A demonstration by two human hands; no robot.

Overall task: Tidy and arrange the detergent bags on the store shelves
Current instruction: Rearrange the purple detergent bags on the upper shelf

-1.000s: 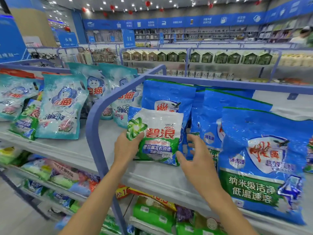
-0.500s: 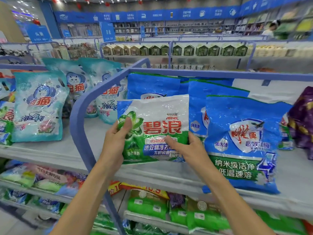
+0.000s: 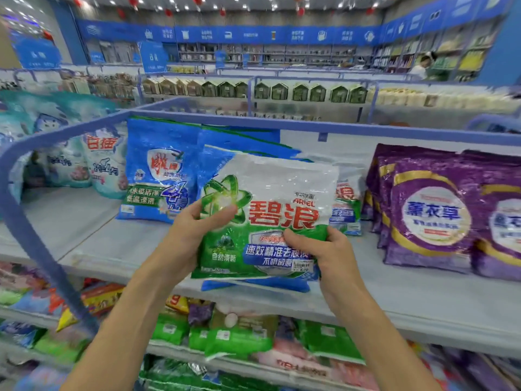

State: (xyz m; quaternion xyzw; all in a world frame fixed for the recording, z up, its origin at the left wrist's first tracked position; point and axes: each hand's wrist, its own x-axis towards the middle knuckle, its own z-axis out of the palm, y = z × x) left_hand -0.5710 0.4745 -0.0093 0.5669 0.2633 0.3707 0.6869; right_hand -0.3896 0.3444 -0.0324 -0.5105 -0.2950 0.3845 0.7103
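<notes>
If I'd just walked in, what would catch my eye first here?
First, the white-and-green detergent bag held up at centre, gripped by the left hand and right hand. To its right, purple bags stand on the shelf; blue bags stand to its left.

A bright shop here: small ceiling lights (image 3: 187,7) and red lanterns (image 3: 132,0) overhead, a blue sign band (image 3: 253,33) running along the far wall, stocked wall racks (image 3: 282,55) beneath it, and up close a grey shelf (image 3: 423,300) edged by a blue rail (image 3: 366,128) curving down at left
</notes>
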